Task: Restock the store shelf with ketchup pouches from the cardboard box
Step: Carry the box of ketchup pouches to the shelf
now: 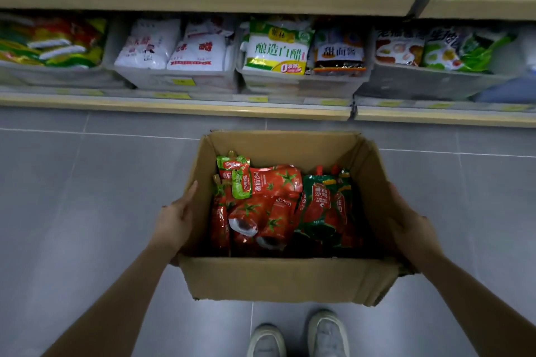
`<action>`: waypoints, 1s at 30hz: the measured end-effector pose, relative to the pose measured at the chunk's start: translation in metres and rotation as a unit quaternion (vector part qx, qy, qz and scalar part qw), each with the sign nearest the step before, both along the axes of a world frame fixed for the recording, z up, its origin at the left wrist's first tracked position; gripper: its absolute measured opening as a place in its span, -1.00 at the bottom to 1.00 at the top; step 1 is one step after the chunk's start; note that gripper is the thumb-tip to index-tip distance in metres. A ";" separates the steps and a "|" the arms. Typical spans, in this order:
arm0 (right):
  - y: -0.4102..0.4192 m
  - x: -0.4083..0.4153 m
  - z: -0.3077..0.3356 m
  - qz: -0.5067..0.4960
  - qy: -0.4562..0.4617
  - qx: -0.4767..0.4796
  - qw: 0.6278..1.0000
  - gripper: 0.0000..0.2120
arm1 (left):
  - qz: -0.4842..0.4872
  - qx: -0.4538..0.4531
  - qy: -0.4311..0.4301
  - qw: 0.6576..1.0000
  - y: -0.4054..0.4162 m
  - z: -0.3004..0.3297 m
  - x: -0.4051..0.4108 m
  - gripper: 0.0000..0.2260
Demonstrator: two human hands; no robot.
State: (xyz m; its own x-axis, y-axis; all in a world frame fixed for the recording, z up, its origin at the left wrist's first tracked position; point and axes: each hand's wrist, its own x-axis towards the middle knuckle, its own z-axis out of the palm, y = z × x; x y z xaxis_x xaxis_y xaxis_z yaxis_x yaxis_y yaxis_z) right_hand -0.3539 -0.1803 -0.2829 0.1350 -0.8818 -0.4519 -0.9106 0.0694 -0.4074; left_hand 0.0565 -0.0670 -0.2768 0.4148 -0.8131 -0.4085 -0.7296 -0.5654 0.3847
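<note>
Filling the twelve o'clock half of the view, the shelf is carrying trays of bagged goods, with grey floor spreading below it. Sitting at six o'clock from the shelf, the box is hanging open-topped between two hands, above a pair of shoes.

The left hand is pressing flat against the box's nine o'clock wall, fingers straight and pointing toward twelve. The right hand is lying against the three o'clock wall; how its fingers are bending I cannot tell.

Inside, the pouches are lying in a loose heap, red ones at nine o'clock, green-trimmed ones at three. Most are running their long axis from six to twelve with spouts toward twelve; one red pouch on top is lying crosswise, cap toward nine.

These pouches are looking soft, glossy and probably slippery, likely sagging when lifted, and a full box is probably weighing a fair bit. Taking each pouch across its firm upper body just under the spout is looking safest, rather than squeezing the belly.
</note>
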 end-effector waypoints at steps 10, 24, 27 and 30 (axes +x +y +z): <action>0.074 -0.088 0.082 -0.089 0.009 0.055 0.994 -0.30 | -0.112 0.059 0.009 0.992 0.011 0.072 -0.065 -0.51; 0.104 -0.306 0.127 -0.163 0.024 0.034 0.986 -0.31 | -0.170 0.031 0.000 0.985 -0.036 0.122 -0.286 -0.54; 0.095 -0.372 0.144 -0.167 0.017 0.038 0.985 -0.30 | -0.169 0.022 0.001 0.985 -0.043 0.137 -0.352 -0.55; 0.079 -0.439 0.166 -0.164 0.011 0.041 0.986 -0.28 | -0.151 0.023 0.013 0.988 -0.049 0.152 -0.417 -0.56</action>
State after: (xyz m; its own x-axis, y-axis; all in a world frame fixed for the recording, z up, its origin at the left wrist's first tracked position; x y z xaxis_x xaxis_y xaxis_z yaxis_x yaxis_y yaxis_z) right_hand -0.7925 -0.1010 -0.1164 -0.1612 -0.8364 -0.5239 -0.8420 0.3935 -0.3691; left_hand -0.3608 -0.1160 -0.1244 0.1439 -0.8787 -0.4552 -0.8581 -0.3399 0.3848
